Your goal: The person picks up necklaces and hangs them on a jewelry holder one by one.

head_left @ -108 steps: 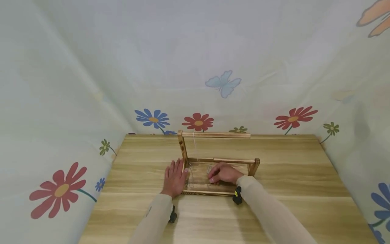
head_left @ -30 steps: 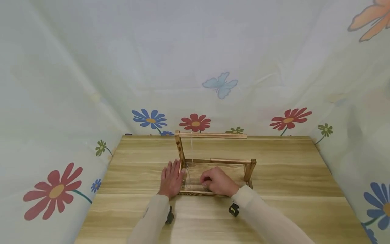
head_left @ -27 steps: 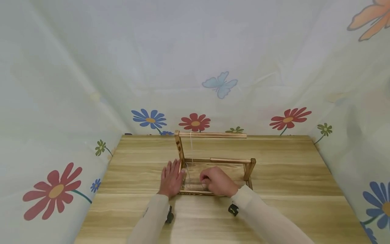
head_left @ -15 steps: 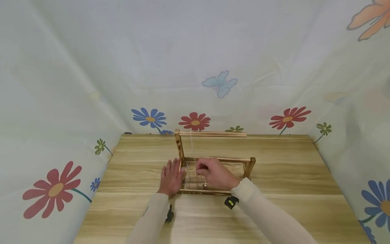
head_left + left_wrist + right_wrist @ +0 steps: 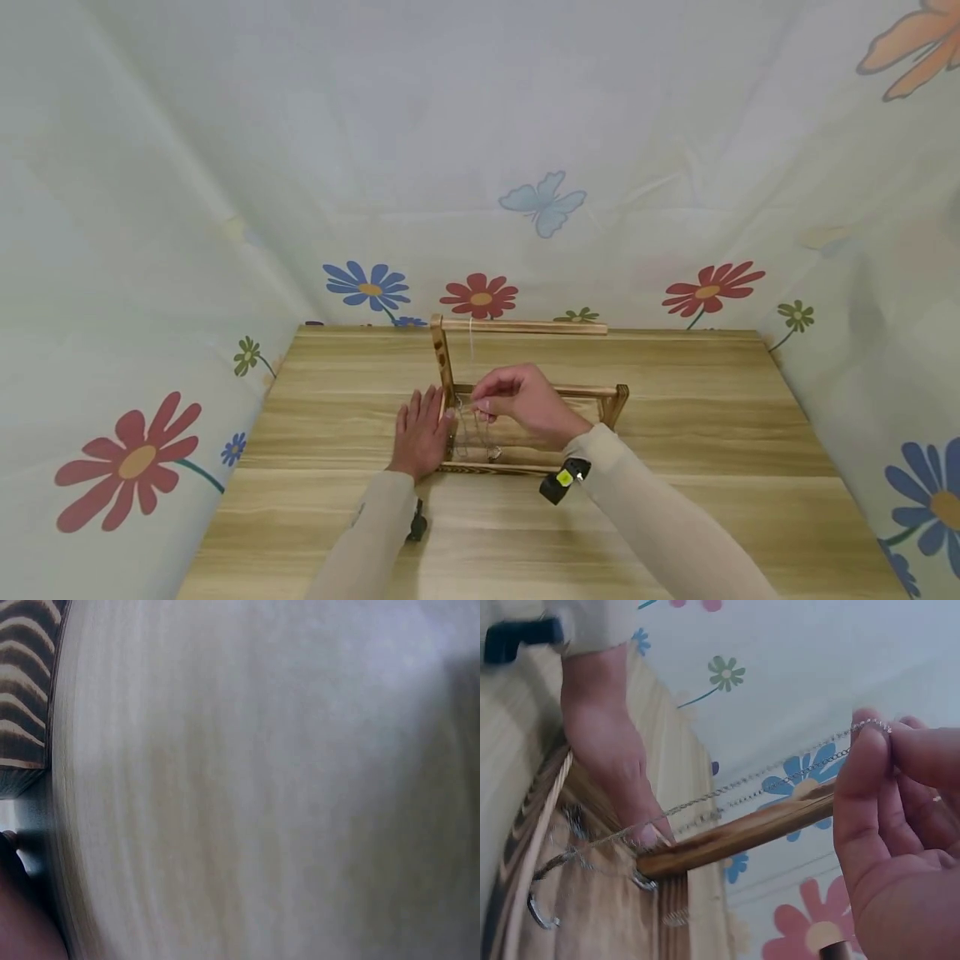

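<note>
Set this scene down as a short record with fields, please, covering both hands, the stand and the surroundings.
right hand: pinches a thin silvery chain above the wooden stand
left hand: rests with fingers extended at the stand's left side
upper bar: joined to the left post, right end free
white strand: hangs from the upper bar
table: wood-grained
backdrop: pale, printed with flowers and butterflies

Chain (image 5: 705, 796): silver. Rack (image 5: 525, 327): med. brn. w/ dk. grain stripes. Tabletop (image 5: 697, 400): lt. tan, streaked. Backdrop (image 5: 420, 125): off-wht. w/ red, blue & grn. flowers (image 5: 137, 462). Sleeves (image 5: 660, 508): beige.
</note>
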A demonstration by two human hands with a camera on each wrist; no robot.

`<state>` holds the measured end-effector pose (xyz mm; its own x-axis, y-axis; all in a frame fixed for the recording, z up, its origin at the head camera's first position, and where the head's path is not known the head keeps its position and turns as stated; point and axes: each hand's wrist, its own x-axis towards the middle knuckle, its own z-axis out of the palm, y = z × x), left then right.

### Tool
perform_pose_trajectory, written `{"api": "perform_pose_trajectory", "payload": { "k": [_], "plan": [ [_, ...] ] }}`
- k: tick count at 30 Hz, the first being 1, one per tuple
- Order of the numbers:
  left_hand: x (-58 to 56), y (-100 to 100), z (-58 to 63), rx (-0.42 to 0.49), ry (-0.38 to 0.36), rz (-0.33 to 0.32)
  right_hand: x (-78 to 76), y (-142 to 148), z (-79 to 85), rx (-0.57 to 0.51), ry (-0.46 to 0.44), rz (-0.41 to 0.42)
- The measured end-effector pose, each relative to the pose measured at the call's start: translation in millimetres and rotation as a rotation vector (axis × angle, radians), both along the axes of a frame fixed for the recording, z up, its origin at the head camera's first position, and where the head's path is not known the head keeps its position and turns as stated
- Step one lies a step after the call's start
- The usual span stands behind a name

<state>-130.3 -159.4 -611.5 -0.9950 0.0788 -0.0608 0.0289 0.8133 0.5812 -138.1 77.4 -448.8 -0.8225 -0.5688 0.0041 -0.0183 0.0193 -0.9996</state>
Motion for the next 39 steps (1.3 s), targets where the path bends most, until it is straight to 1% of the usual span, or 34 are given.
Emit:
{"api": "perform_pose_trajectory", "payload": {
  "k": [2,5,7,11,14,17,19,22,25,29,32,34,36,39],
  "plan": [
    [-0.9,-1,-2.8,-0.019,-0.009,-0.004,-1.3,1,-1.6,-0.017,-0.061,0.008],
    [-1.6,-2,-4.2,-0.023,-0.016,-0.003,-3.2,2,-2.9,-0.059,-0.157,0.025],
    [-0.7,-1,-1.8,-0.020,-0.010,0.001,-3.7,2,-2.9,-0.112,-0.221,0.042],
    [1.4,1,6.1,-0.028,-0.001,0.007,-4.5,2,-1.9,-0.253,-0.343,0.091],
    [2.1,2,8.7,-0.035,-0.004,0.009,-5.7,2,-0.5,-0.320,-0.386,0.137],
    [2.1,1,8.0,-0.031,-0.009,0.010,-7.0,3,1.3,-0.355,-0.395,0.180],
    [2.3,1,7.5,-0.027,-0.014,0.009,-7.7,4,1.8,-0.369,-0.385,0.203],
    [1.4,1,5.7,-0.022,-0.017,0.008,-8.6,6,2.7,-0.376,-0.364,0.204],
    [0.5,1,5.1,-0.017,-0.012,0.008,-9.3,6,3.7,-0.378,-0.337,0.162],
    [0.4,1,6.7,-0.030,-0.012,0.009,-11.3,3,5.4,-0.372,-0.312,0.050],
    [0.7,2,7.6,-0.044,-0.016,0.009,-13.6,0,7.1,-0.331,-0.287,-0.045],
    [1.0,2,7.6,-0.046,-0.012,0.010,-14.9,-2,8.7,-0.293,-0.269,-0.090],
    [1.3,2,7.6,-0.036,-0.006,0.010,-15.7,-3,10.3,-0.260,-0.254,-0.110],
    [1.9,2,8.8,-0.035,-0.009,0.014,-16.4,-3,11.5,-0.232,-0.238,-0.106]
  ]
}}
